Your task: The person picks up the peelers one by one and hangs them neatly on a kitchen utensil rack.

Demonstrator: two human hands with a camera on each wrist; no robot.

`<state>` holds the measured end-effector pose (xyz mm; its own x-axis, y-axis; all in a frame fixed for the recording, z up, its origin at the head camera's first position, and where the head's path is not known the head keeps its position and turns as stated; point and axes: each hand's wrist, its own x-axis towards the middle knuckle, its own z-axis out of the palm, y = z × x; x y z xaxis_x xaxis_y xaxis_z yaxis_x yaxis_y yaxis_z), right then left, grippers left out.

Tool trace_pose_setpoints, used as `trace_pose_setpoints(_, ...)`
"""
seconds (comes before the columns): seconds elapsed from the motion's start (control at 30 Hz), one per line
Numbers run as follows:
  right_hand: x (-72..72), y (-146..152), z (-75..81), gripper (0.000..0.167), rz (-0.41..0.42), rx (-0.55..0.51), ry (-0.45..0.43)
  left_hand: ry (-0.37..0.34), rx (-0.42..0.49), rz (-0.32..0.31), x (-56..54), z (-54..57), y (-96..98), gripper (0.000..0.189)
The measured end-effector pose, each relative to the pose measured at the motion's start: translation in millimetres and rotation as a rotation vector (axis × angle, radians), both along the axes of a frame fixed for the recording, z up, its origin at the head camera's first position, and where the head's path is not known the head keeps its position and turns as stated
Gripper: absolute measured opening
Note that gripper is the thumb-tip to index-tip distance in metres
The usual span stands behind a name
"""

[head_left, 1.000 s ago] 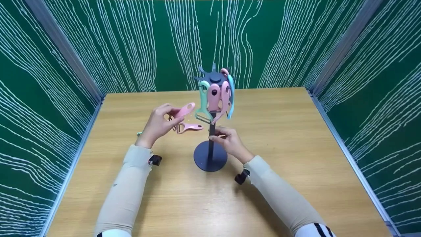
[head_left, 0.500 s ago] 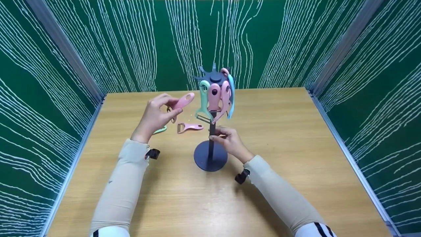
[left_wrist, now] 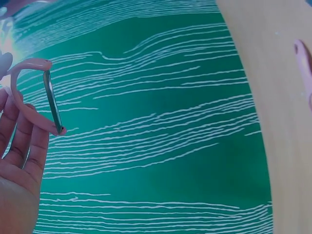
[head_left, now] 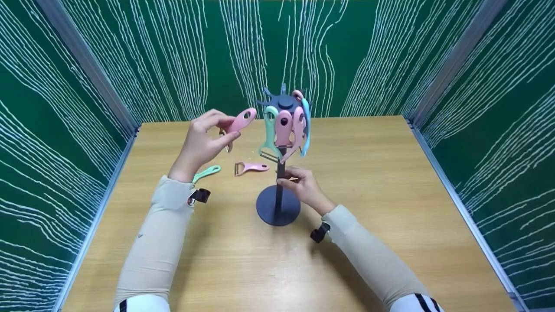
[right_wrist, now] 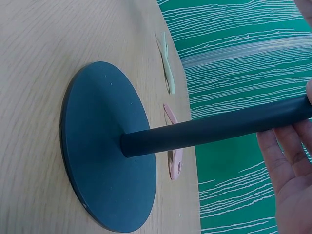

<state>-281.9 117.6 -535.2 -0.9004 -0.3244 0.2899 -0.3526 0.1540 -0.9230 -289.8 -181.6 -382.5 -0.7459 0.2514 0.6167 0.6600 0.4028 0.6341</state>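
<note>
My left hand [head_left: 203, 141] pinches a pink peeler [head_left: 242, 120] in the air, left of the dark stand's hooked top [head_left: 285, 102]. The handle's holed end points toward the stand; the peeler's blade [left_wrist: 52, 101] shows in the left wrist view. My right hand [head_left: 303, 186] grips the stand's post [right_wrist: 219, 128] between thumb and fingers. From the hooks hang a green peeler [head_left: 269, 130], a pink peeler [head_left: 283, 128], another pink peeler [head_left: 298, 130] turned sideways, and a blue peeler [head_left: 306, 130]. A pink loop behind the blue one is mostly hidden.
On the table [head_left: 368, 182] lie a pink peeler [head_left: 253, 167] and a green peeler [head_left: 208, 172], the latter partly behind my left wrist. The stand's round base [head_left: 278, 216] rests on the wood. Green walls with white lines enclose three sides.
My left hand has risen and shifted slightly left with the pink peeler, uncovering the green peeler on the table. The right hand keeps its hold on the post.
</note>
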Motion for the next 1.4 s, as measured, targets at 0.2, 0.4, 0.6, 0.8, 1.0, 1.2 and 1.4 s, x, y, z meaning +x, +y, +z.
trace_pose_setpoints(0.2,-0.8,1.0,0.2,0.018,0.001,0.010,0.007,0.061,0.010,-0.008,4.0,16.7,3.7,0.027)
trace_pose_setpoints(0.4,0.4,0.9,1.3,0.019,0.001,0.007,-0.003,0.085,0.043,-0.008,6.1,28.3,5.1,0.028)
trace_pose_setpoints(0.6,0.8,0.8,1.4,0.019,-0.006,0.005,-0.001,0.112,0.092,-0.025,6.2,34.7,7.9,0.028)
trace_pose_setpoints(0.8,0.4,-0.4,-0.1,0.020,-0.020,-0.004,-0.013,0.085,0.136,-0.072,8.2,37.8,17.7,0.028)
trace_pose_setpoints(1.0,0.1,-0.8,-0.8,0.021,-0.016,0.001,-0.016,0.025,0.163,-0.113,7.2,34.9,28.4,0.027)
trace_pose_setpoints(1.2,-0.2,-0.1,-1.4,0.022,-0.012,0.001,-0.027,-0.007,0.141,-0.135,5.3,29.1,34.4,0.028)
trace_pose_setpoints(1.4,-0.5,-0.5,-0.4,0.022,-0.014,0.002,-0.019,-0.028,0.136,-0.152,6.8,25.0,39.8,0.028)
